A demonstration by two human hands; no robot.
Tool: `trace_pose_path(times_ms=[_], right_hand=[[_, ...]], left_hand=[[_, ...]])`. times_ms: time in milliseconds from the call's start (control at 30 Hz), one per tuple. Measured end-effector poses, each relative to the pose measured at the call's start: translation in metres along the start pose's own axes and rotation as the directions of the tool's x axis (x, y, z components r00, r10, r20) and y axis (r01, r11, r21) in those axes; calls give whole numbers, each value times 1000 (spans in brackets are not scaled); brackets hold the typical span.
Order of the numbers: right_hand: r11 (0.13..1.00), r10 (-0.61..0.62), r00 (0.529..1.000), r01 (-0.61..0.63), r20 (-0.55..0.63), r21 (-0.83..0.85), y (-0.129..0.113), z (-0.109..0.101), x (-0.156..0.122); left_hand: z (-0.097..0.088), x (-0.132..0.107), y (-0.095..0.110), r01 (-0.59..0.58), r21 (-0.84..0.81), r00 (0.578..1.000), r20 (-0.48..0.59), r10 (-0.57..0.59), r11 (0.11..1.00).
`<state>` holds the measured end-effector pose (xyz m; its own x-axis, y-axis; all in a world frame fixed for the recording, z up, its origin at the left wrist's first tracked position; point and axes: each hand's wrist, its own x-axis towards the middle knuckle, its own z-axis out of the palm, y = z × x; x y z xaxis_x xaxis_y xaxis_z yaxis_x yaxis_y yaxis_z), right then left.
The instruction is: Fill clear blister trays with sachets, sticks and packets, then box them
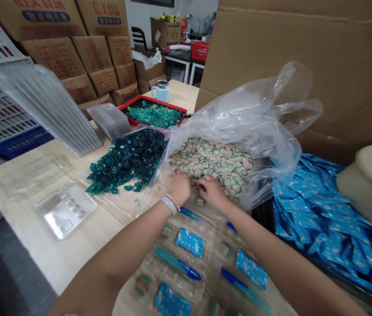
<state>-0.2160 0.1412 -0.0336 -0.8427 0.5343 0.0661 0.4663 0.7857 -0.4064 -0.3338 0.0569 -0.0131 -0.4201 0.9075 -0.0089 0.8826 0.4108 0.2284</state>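
Note:
My left hand, with bracelets on the wrist, is at the front edge of a pile of small striped pieces in an open clear plastic bag. Close beside it my right hand has its fingers pinched together. Both hands' fingertips are closed and what they hold is too small to name. A striped cube lies just under them. Below my wrists are clear trays with blue dotted packets, striped cubes and blue-and-teal, pen-shaped things.
Left of the bag is a heap of dark teal translucent chunks. Behind it stand a red-rimmed tray of green pieces and a light blue mug. Stacked clear trays lean at left. Many blue packets and a cream container are at right.

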Motion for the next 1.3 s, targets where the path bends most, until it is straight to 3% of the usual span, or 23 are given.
trace_pose_path(times_ms=[167, 367, 467, 567, 833, 1133, 1300], right_hand=[[1000, -16, 999, 16, 29, 13, 1, 0, 0], [993, 10, 999, -5, -38, 117, 5, -1, -2], [987, 46, 995, -31, -92, 157, 4, -2, -4], [981, 9, 999, 0, -47, 193, -3, 0, -4], [987, 17, 1000, -18, 4, 160, -10, 7, 2], [985, 102, 994, -96, -32, 146, -16, 3, 0], [959, 142, 989, -124, -50, 254, -15, 8, 5]], left_hand=[[8, 1, 8, -6, -125, 1000, -5, 6, 992], [2, 3, 5, -12, -306, 1000, -13, 9, 952], [-6, 3, -7, -127, -320, 992, -52, 117, 939], [-7, 4, -18, -238, -358, 967, -5, 253, 903], [1, 9, -32, -339, -601, 889, 48, 456, 724], [6, 3, -29, -295, -563, 928, 21, 371, 772], [8, 5, -30, -311, -536, 925, 17, 379, 785]])
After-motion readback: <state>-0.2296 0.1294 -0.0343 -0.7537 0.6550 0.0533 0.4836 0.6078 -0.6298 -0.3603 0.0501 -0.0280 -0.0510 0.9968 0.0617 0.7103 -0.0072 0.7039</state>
